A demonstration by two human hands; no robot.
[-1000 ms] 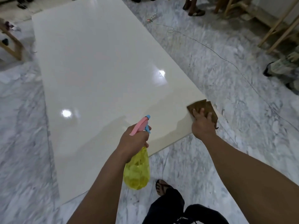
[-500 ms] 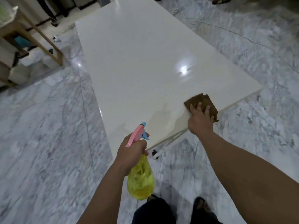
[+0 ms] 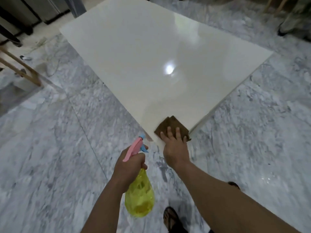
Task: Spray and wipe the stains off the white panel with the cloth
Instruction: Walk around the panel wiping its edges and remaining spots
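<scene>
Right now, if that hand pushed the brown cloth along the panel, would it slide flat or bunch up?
Probably it slides. The cloth lies folded flat under the right hand, whose spread fingers pin it. The panel looks glossy, mirroring a lamp, so drag seems low. Being soft, its free corner over the panel's edge may flop or curl.

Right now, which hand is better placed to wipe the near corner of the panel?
The right hand. It is pressed flat on the brown cloth, which lies on the near corner of the white panel. The left hand is busy gripping the spray bottle off the panel, over the floor.
</scene>
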